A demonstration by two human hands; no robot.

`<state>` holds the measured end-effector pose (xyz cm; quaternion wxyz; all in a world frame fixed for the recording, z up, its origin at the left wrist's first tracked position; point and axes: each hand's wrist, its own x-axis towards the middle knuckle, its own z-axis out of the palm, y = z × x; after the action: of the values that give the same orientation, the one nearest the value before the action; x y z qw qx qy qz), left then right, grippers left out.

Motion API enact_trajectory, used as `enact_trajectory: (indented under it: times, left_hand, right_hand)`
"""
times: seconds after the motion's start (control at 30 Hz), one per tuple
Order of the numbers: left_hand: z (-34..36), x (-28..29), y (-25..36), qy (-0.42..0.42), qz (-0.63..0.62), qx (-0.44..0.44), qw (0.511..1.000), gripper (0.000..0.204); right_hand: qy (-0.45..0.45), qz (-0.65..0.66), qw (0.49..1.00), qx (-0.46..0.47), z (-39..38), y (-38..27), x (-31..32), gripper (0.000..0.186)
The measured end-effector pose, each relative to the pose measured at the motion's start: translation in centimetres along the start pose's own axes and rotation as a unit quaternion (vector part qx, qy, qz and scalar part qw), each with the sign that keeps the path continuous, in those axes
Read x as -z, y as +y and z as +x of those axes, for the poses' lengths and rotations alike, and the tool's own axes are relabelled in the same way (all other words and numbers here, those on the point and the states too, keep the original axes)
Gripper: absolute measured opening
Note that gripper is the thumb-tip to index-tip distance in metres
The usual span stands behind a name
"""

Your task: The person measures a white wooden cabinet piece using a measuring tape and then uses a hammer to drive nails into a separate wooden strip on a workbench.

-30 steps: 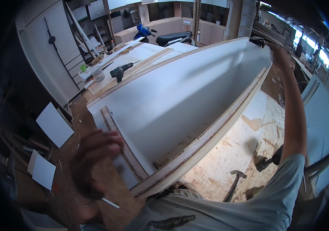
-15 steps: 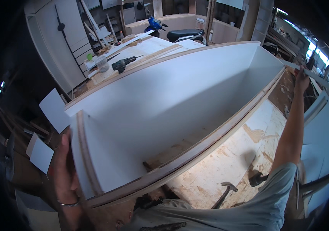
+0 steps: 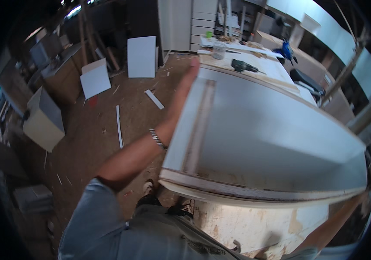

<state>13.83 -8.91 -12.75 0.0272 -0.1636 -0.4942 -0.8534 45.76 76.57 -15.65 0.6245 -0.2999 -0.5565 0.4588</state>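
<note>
A long white open-topped cabinet box [image 3: 276, 125] with bare wooden edges lies across a workbench. My left hand [image 3: 189, 73] is against the outer face of its left end panel, near the far corner. The thumb points up along the edge; the other fingers are out of sight behind the panel. A metal bracelet [image 3: 157, 138] circles my left wrist. My right forearm [image 3: 333, 223] reaches to the box's near right corner, where my right hand [image 3: 361, 200] is blurred and dark, its fingers not readable. A hammer [image 3: 236, 246] shows partly on the bench in front of me.
The pale workbench top [image 3: 254, 225] extends under the box. On a farther table are a cordless drill [image 3: 243, 66], a clear plastic tub [image 3: 219, 50] and wood strips. White panels [image 3: 142, 57] and offcuts [image 3: 154, 99] lie about the floor at left. A motorbike [image 3: 307, 81] stands behind.
The view has swung left, showing more floor. My left hand has moved along the end panel to its far corner. My right hand now appears lower, by the near right corner.
</note>
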Motion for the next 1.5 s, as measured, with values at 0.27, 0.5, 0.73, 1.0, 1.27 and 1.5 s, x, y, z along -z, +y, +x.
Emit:
enact_trajectory:
  times: [0.27,0.5,0.73,1.0,1.27,1.5]
  left_hand:
    - [-0.7,6.8,3.8,0.185,-0.124,-0.140,0.965,0.041]
    - [-2.6,27.3,14.8,0.405,-0.118,-0.150,0.894,0.049]
    - [-20.9,52.9,23.5,0.357,-0.125,-0.227,0.898,0.050]
    - [-45.6,61.9,28.9,0.319,-0.096,-0.196,0.922,0.055]
    - [-50.0,69.7,26.8,0.604,-0.020,-0.065,0.794,0.057]
    - [-54.1,84.9,22.5,0.690,0.030,0.084,0.718,0.054]
  right_hand:
    - [0.044,-0.066,0.996,0.049,-7.4,-12.5,-4.0,0.044]
    - [-0.017,-0.032,0.995,0.092,-19.3,-26.6,-16.7,0.045]
    - [-0.155,0.054,0.983,0.078,-37.3,-37.4,-36.6,0.046]
    - [-0.392,0.099,0.910,-0.086,-69.2,-38.0,-61.5,0.047]
    - [-0.555,0.277,0.739,-0.263,-107.4,-18.3,-79.9,0.039]
    - [-0.588,0.125,0.686,-0.409,-141.1,-8.1,-81.3,0.044]
